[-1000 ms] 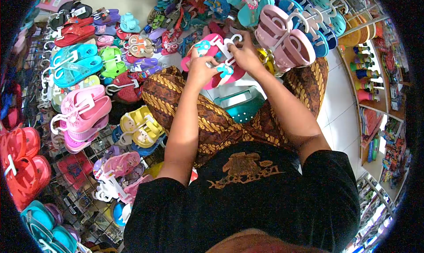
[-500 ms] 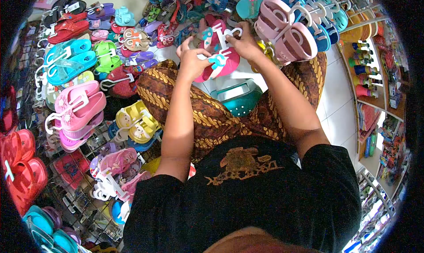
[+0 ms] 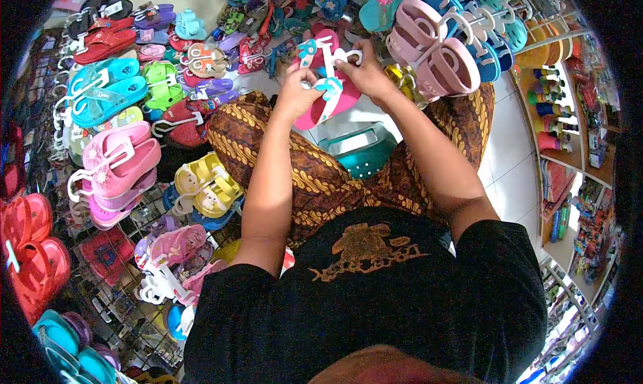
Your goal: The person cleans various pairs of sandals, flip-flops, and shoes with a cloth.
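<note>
A pair of bright pink sandals [image 3: 345,100] with blue and white straps is up in front of me between my two hands. A white plastic hanger [image 3: 327,49] joins the pair, its hook toward the right. My left hand [image 3: 298,93] is closed on the lower sandal at its blue strap, thumb and fingers pinching. On the other side my right hand [image 3: 367,72] grips the white hanger by the hook. Beneath them, between the knees, sits a teal plastic object [image 3: 365,160] with small white dots.
Pale pink sandals [image 3: 435,49] hang close to my right hand, with blue ones behind. At left, a wire rack carries turquoise sandals [image 3: 107,93], pink shoes [image 3: 124,153] and yellow sandals [image 3: 209,185]. Shelves [image 3: 559,139] of small goods stand at right.
The sandals have turned a little, showing more of their soles and straps. My left hand's fingers have drawn in around the strap; the right hand has shifted slightly left and stays on the hanger.
</note>
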Tool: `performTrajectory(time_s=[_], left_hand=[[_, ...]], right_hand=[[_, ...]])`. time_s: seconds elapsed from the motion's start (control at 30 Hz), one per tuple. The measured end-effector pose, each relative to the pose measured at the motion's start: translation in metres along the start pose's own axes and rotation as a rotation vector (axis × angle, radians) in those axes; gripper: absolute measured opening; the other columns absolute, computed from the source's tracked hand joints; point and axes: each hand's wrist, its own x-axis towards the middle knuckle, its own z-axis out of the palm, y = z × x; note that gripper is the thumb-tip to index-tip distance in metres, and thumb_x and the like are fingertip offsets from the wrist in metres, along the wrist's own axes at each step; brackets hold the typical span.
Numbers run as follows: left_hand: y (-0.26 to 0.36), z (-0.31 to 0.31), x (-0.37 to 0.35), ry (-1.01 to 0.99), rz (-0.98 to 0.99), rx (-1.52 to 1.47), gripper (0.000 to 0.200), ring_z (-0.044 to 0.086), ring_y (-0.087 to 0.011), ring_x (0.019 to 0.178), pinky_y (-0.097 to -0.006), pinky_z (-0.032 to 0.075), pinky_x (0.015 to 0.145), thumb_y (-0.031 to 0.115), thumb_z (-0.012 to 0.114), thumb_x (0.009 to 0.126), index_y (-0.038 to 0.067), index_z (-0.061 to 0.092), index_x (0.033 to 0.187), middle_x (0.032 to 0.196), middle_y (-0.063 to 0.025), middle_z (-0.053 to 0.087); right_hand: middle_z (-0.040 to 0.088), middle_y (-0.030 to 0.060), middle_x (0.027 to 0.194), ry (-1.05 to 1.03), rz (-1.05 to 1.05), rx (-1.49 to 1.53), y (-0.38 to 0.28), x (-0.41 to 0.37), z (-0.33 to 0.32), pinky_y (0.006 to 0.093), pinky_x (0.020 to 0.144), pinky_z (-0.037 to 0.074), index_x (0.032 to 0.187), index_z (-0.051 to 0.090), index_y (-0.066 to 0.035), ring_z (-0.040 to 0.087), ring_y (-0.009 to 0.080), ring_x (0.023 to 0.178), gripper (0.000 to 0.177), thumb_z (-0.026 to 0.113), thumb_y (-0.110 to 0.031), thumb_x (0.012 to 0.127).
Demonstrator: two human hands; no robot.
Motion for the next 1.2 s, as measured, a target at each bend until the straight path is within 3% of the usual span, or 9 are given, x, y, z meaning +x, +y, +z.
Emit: performTrajectory(time_s=[0.27, 0.33, 0.4, 0.53, 0.6, 0.77, 0.87, 1.0, 1.2], left_hand=[[0.001, -0.004, 0.005, -0.046, -0.108, -0.088, 0.023, 0.057, -0.0202, 0.100, -0.0322, 0.044, 0.090, 0.018, 0.078, 0.077, 0.004, 0.060, 0.077, 0.099, -0.0093, 0.063], [-0.002, 0.001, 0.006, 0.029, -0.194, -0.260, 0.026, 0.057, -0.0133, 0.073, -0.0322, 0.048, 0.072, 0.020, 0.081, 0.074, 0.002, 0.063, 0.075, 0.075, -0.0054, 0.065], [-0.006, 0.000, 0.009, 0.006, -0.235, -0.251, 0.022, 0.055, -0.0118, 0.077, -0.0309, 0.047, 0.074, 0.019, 0.079, 0.077, 0.003, 0.064, 0.080, 0.076, -0.0045, 0.063], [-0.018, -0.018, 0.005, -0.186, -0.045, 0.225, 0.040, 0.057, -0.0284, 0.111, -0.0372, 0.046, 0.096, 0.023, 0.077, 0.073, 0.005, 0.060, 0.105, 0.123, -0.0158, 0.056], [-0.011, -0.031, 0.008, -0.418, -0.178, 0.204, 0.051, 0.051, -0.0377, 0.120, -0.0402, 0.043, 0.103, 0.027, 0.076, 0.070, 0.004, 0.058, 0.112, 0.135, -0.0202, 0.045], [-0.054, -0.021, 0.027, -0.094, -0.344, -0.037, 0.049, 0.065, -0.0351, 0.102, -0.0406, 0.049, 0.092, 0.032, 0.069, 0.082, -0.002, 0.060, 0.115, 0.106, -0.0236, 0.068], [-0.033, -0.029, 0.029, 0.149, -0.426, -0.187, 0.052, 0.062, -0.0290, 0.106, -0.0376, 0.046, 0.096, 0.034, 0.064, 0.089, -0.003, 0.055, 0.124, 0.116, -0.0163, 0.066], [-0.004, -0.038, 0.031, 0.158, -0.521, -0.496, 0.082, 0.059, -0.0288, 0.108, -0.0460, 0.049, 0.088, 0.074, 0.048, 0.089, 0.006, 0.054, 0.133, 0.124, -0.0122, 0.061], [0.008, -0.029, 0.030, -0.018, -0.738, -0.921, 0.093, 0.057, -0.0242, 0.090, -0.0516, 0.040, 0.087, 0.087, 0.032, 0.081, 0.010, 0.059, 0.127, 0.112, -0.0063, 0.063]], right_hand=[[0.054, 0.0171, 0.117, 0.002, -0.039, 0.046, -0.012, 0.003, -0.017, 0.0379, 0.092, 0.045, 0.132, 0.035, -0.004, 0.054, 0.0262, 0.105, 0.061, 0.072, -0.024, 0.087], [0.055, 0.0175, 0.117, 0.087, -0.114, -0.089, 0.003, 0.015, -0.018, 0.0384, 0.092, 0.045, 0.131, 0.038, -0.004, 0.054, 0.0263, 0.105, 0.060, 0.072, -0.023, 0.086], [0.055, 0.0189, 0.116, 0.133, -0.132, -0.133, -0.007, 0.009, -0.017, 0.0400, 0.091, 0.046, 0.128, 0.042, -0.003, 0.055, 0.0273, 0.105, 0.056, 0.072, -0.025, 0.086], [0.063, 0.0189, 0.109, 0.030, -0.409, -0.071, 0.002, 0.004, -0.011, 0.0380, 0.082, 0.051, 0.121, 0.045, -0.004, 0.065, 0.0283, 0.099, 0.039, 0.068, -0.015, 0.090], [0.067, 0.0186, 0.098, -0.032, -0.222, -0.052, -0.052, -0.023, -0.013, 0.0386, 0.073, 0.053, 0.119, 0.047, -0.006, 0.070, 0.0304, 0.088, 0.035, 0.067, -0.011, 0.091], [0.067, 0.0199, 0.089, 0.143, -0.584, -0.485, -0.091, -0.038, -0.021, 0.0472, 0.069, 0.051, 0.116, 0.052, -0.007, 0.067, 0.0397, 0.077, 0.033, 0.068, -0.012, 0.087], [0.065, 0.0197, 0.086, 0.182, -0.752, -0.663, -0.117, -0.048, -0.029, 0.0463, 0.066, 0.049, 0.107, 0.057, -0.004, 0.064, 0.0400, 0.073, 0.026, 0.069, -0.011, 0.085], [0.065, 0.0207, 0.079, 0.198, -0.622, -0.680, -0.140, -0.051, -0.026, 0.0454, 0.066, 0.049, 0.090, 0.059, -0.001, 0.064, 0.0401, 0.073, 0.017, 0.069, -0.012, 0.082], [0.065, 0.0227, 0.078, 0.135, -0.563, -0.566, -0.194, -0.048, -0.031, 0.0482, 0.068, 0.051, 0.088, 0.057, -0.001, 0.066, 0.0423, 0.076, 0.018, 0.068, -0.014, 0.082]])
